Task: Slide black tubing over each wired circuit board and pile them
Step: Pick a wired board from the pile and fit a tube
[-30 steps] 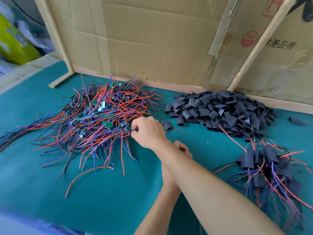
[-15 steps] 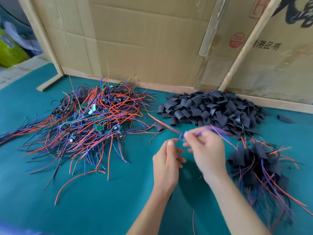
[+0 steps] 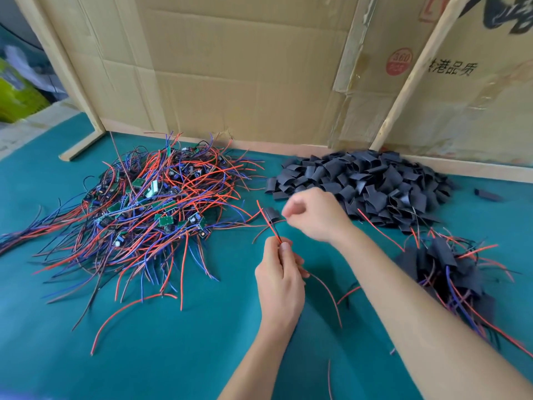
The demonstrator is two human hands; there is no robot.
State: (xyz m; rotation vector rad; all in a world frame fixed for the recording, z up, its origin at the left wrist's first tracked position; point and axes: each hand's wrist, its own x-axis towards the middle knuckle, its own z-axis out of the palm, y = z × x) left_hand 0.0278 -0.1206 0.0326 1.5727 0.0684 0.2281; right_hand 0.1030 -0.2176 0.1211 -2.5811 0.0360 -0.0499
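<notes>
A tangled heap of wired circuit boards (image 3: pixel 150 209) with red, blue and black leads lies at the left on the green mat. A mound of black tubing pieces (image 3: pixel 366 186) sits at the back right. Sleeved boards (image 3: pixel 444 269) are piled at the right. My left hand (image 3: pixel 281 281) pinches a red and a black wire (image 3: pixel 269 223) that stick up from its fingertips; another red lead trails below it. My right hand (image 3: pixel 314 215) hovers blurred above, fingers curled, its fingertips beside a single black tube (image 3: pixel 271 214). Whether it holds anything is unclear.
Cardboard sheets (image 3: pixel 245 67) framed by wooden strips (image 3: pixel 409 79) wall off the back of the green mat (image 3: pixel 173 356). One stray black piece (image 3: pixel 487 194) lies at the far right. Loose red wires (image 3: pixel 129 307) spread toward the front from the left heap.
My right hand pulled a wired board out of the left heap and brought it to the middle. My left hand took over the wires, and my right hand moved up toward the single tube.
</notes>
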